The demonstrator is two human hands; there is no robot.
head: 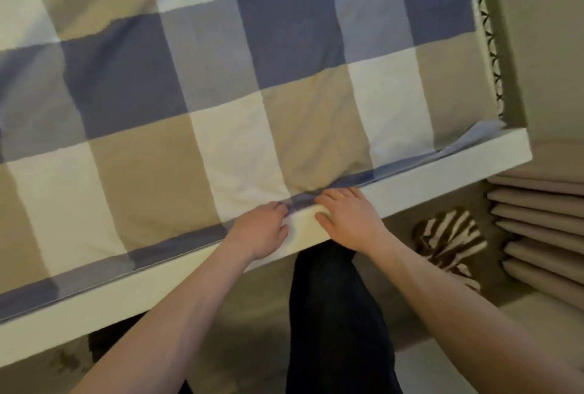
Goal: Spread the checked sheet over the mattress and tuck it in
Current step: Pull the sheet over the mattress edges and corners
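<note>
To tuck the checked sheet (221, 93), the left hand (262, 232) pinched its hem while the right hand (347, 219) pressed flat alongside.

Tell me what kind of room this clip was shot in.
Probably a bedroom: a checked sheet covers a white-framed bed, and the left hand and right hand are at the sheet's near edge.

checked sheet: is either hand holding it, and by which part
The left hand grips the blue, beige and white checked fabric sheet by its blue hem on the near side; the right hand only presses flat there.
</note>
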